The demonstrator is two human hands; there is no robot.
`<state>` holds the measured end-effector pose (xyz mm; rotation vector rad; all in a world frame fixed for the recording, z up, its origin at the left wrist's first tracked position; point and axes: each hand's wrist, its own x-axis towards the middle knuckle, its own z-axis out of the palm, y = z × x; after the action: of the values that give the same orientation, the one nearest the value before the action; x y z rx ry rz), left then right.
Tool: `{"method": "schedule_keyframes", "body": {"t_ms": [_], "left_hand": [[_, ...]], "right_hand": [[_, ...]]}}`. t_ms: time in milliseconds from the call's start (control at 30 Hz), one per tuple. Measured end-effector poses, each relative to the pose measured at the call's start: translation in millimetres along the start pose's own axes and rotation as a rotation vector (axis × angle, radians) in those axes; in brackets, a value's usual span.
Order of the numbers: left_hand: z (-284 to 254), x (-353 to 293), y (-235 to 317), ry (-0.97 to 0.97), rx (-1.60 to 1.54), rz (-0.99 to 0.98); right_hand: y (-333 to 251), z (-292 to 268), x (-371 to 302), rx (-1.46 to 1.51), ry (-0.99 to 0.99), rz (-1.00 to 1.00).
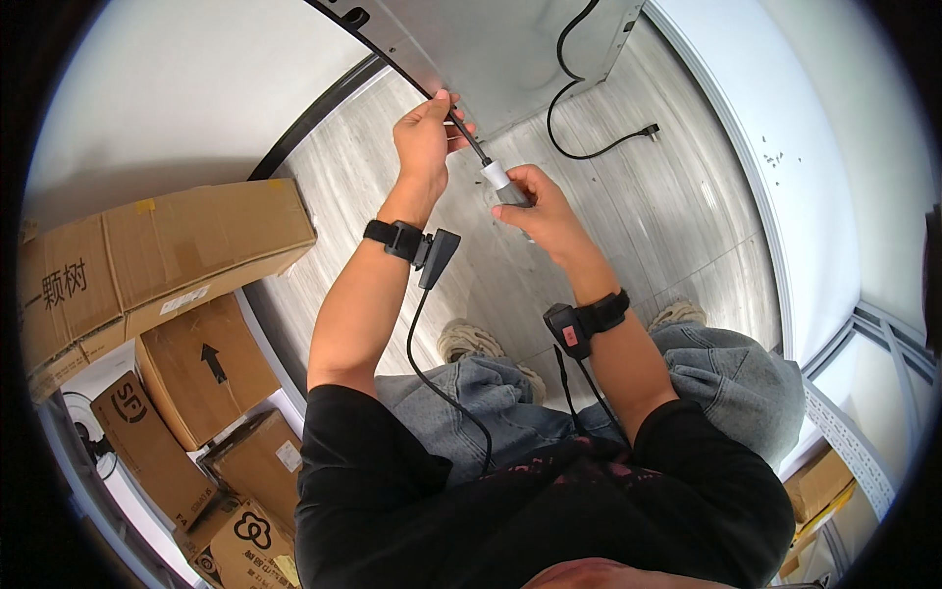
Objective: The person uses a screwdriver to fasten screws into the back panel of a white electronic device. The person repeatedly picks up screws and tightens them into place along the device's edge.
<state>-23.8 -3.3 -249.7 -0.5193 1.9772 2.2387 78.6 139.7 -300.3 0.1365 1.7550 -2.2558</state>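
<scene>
Screwdriver [509, 192], white and grey handle with long dark shaft: just off centre toward 12 o'clock, held above the floor, shaft angled up toward 11. Right hand [540, 211] closed round the handle. Left hand [424, 137] has its fingers bent about the far end of the shaft, at the dark edge of a metal panel [510, 59]. Cannot tell whether these fingers pinch the shaft, the edge or both; shaft tip hidden.

Surface: floor [677, 211] pale grey, wood-grain pattern, seams between boards visible. Metal panel stands at 12 o'clock, grey, slightly glossy. Black cord [555, 133] drops along it and curves over the floor to a plug [650, 131] between 1 and 2 o'clock, prongs bare.

Room: white wall [226, 88] at 10 o'clock, dark strip [319, 113] along its foot. Tall white surface [775, 98] from 1 to 3 o'clock, small dark specks on it. At 9 o'clock, a long cardboard box [196, 231]; below it, at 8, a brown box [235, 353] with a black arrow. More cartons packed close toward 7. At 4 o'clock, a perforated metal rail [849, 452] with a carton [816, 483] beside it.

Person: black wristband devices on both forearms, cables trailing toward 6 o'clock; jeans [726, 383], pale shoes [469, 341] on the floor.
</scene>
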Motion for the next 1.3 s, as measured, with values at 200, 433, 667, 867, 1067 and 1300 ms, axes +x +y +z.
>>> {"method": "schedule_keyframes", "body": {"t_ms": [200,433,667,867,1067,1300], "left_hand": [[6,-5,-4,-0.045,0.013,-0.019],[54,-3,-25,-0.19,0.012,-0.077],[152,-6,-56,-0.538,0.068,-0.174],[257,0,-87,-0.614,0.203,-0.152],[374,-13,-151,-0.604,0.325,0.223],[452,-21,-211,-0.461,0.429,0.528]], "right_hand": [[1,-8,-4,-0.104,0.039,0.066],[5,-59,-25,-0.064,0.167,0.083],[10,-147,-66,0.07,0.384,0.139],[8,-212,-87,0.188,0.536,0.106],[14,-268,-99,0.385,0.835,0.07],[10,-304,-111,0.525,1.02,-0.007]]}}
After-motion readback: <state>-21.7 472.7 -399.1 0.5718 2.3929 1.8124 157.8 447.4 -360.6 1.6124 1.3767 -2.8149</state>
